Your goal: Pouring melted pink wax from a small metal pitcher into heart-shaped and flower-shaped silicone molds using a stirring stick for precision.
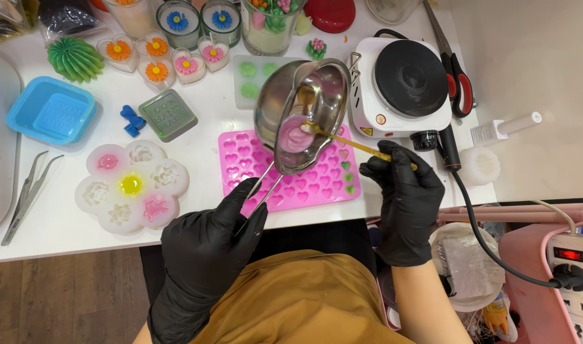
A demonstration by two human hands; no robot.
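Pouring looks to be in hand: left hand (205,251) grips the wire handle of a tilted steel pot (302,114) of pink wax over the pink heart mould (288,167) on the table (49,223), right hand (406,197) pinching a stirring stick (348,143), so steady tilt matters next.

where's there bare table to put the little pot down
Bare white table lies along the front edge, between the metal tweezers and the white flower mould. A smaller gap sits between the blue tray and that mould. The back, around the flower candles and hot plate, is crowded.
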